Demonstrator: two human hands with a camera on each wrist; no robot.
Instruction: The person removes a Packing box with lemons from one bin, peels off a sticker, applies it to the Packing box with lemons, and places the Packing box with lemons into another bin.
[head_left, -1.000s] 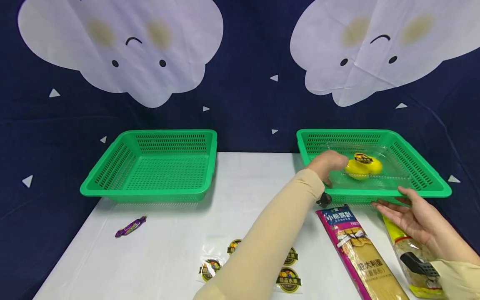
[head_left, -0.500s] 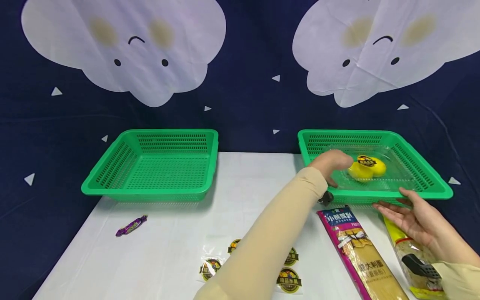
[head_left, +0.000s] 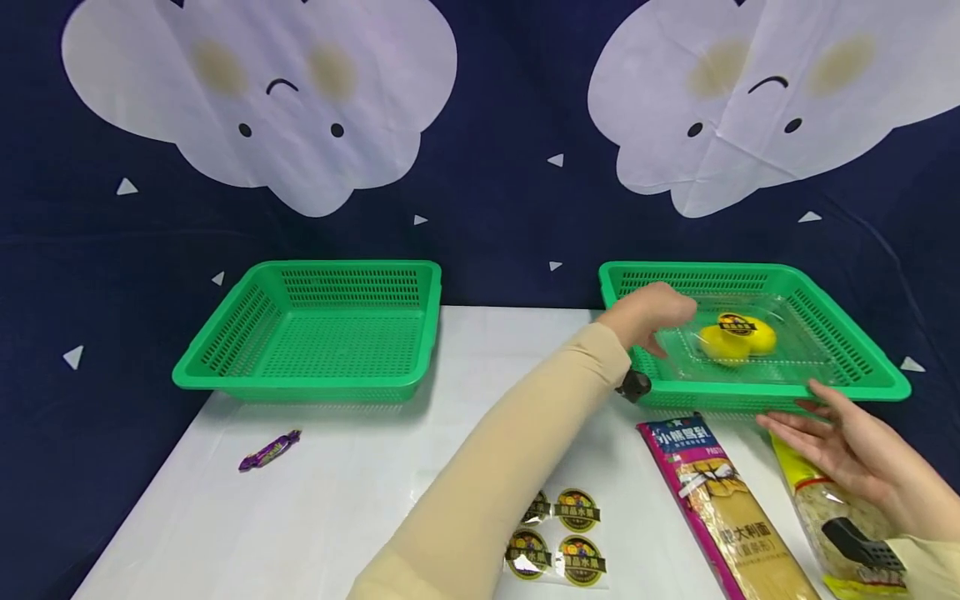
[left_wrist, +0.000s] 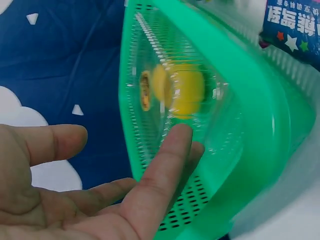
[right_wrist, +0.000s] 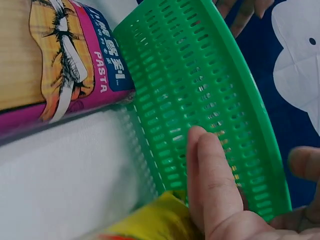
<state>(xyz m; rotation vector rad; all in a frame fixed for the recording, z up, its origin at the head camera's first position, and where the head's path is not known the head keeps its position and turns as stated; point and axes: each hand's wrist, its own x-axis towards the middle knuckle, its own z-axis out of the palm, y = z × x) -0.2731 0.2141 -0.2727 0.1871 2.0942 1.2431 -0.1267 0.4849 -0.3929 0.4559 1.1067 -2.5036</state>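
Observation:
A clear plastic container (head_left: pixel 798 333) with yellow fruits (head_left: pixel 726 343) and a round sticker on its lid lies inside the right green basket (head_left: pixel 765 390). My left hand (head_left: pixel 648 315) is over that basket's left end, its fingers apart with nothing between them. In the left wrist view its fingertips (left_wrist: pixel 179 137) overlap the basket near the container. At the front wall, my right hand (head_left: pixel 851 454) has its fingers stretched out and the thumb up by the rim. The right wrist view shows those fingers (right_wrist: pixel 215 170) close against the slotted wall, holding nothing.
Another green basket (head_left: pixel 337 383) stands on the left. A purple wrapped candy (head_left: pixel 270 450) lies before it. Round stickers on a clear sheet (head_left: pixel 577 510) are partly under the left sleeve. A pasta pack (head_left: pixel 723 508) and a yellow-ended bag (head_left: pixel 832 500) lie front right.
My left hand has come away from the container, rising and shifting slightly left. The container sits a little lower in the basket. My right hand stays by the front rim.

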